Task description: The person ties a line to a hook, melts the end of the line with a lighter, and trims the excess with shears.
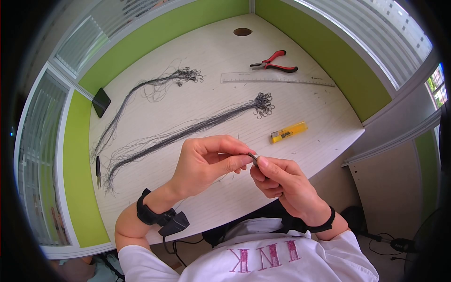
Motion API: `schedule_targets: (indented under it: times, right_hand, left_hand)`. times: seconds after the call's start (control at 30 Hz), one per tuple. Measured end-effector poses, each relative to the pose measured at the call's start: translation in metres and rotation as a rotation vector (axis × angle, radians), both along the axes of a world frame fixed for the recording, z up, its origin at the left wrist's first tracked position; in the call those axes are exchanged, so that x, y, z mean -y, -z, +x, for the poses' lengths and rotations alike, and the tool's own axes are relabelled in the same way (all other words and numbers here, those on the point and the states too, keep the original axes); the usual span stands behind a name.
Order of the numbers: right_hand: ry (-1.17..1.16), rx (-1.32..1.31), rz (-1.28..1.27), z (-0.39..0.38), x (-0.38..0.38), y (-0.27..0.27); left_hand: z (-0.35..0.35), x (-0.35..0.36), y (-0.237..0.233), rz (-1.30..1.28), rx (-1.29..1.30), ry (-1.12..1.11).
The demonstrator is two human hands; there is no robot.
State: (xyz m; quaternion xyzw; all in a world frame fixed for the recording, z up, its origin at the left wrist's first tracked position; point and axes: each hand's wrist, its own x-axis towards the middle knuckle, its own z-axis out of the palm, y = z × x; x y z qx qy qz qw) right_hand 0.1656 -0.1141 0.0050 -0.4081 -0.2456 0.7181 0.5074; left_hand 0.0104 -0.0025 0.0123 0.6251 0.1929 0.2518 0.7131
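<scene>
Both hands meet above the near part of the desk. My left hand [206, 162] is closed in a pinch, thumb against forefinger; what lies between them is too small to make out. Its fingertips touch a small dark metal piece [254, 160], which my right hand [284, 177] grips between thumb and curled fingers. Most of that piece is hidden, so its kind cannot be told. Beyond the hands lies a bundle of dark thin lines [188, 131] with a cluster of fish hooks [264, 104] at its right end. A yellow lighter [289, 132] lies right of the hooks.
A second bundle of hooked lines [136, 89] lies farther back. Red-and-black pliers [274, 63] rest by a clear ruler [277, 79]. Small scissors or snips [98, 171] and a dark flat object [101, 102] are at the left edge. Green partitions [324, 56] border the desk [206, 42].
</scene>
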Motion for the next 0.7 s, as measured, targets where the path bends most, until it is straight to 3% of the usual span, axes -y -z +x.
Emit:
schedule_targets:
  times: [0.7]
  right_hand:
    - [-0.129, -0.254, -0.051, 0.0017, -0.0002, 0.0027]
  left_hand:
    - [-0.0031, -0.0039, -0.0048, 0.026, 0.009, 0.063]
